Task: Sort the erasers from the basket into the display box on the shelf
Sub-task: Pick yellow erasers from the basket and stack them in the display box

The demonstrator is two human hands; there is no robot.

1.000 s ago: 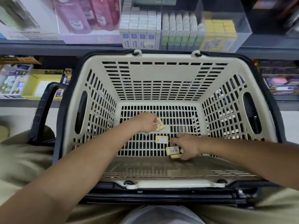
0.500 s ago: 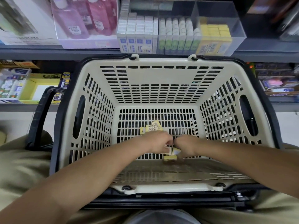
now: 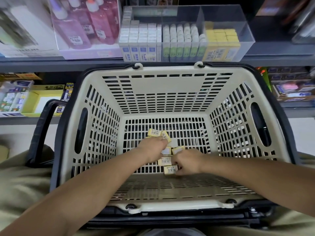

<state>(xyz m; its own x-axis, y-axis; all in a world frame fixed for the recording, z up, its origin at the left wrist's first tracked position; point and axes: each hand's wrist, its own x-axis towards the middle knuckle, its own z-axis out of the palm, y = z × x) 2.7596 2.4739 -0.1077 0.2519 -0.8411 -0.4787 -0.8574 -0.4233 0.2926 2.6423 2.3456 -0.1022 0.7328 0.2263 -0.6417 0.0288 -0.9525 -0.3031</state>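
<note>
Our left hand (image 3: 153,149) curls over the erasers (image 3: 159,133) on the floor of the basket (image 3: 153,92), whether gripping one we cannot tell. Our right hand (image 3: 189,163) pinches a lower eraser (image 3: 170,169), long axis running left to right. Straight beyond both hands, the display box (image 3: 238,31) holds yellow erasers in its right compartment.

Erasers (image 3: 164,151) lie in the basket (image 3: 173,86), display box (image 3: 187,34) behind.

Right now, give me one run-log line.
stage: gathering | left hand: on erasers | right hand: on eraser | basket: erasers on floor | display box: part-filled
</note>
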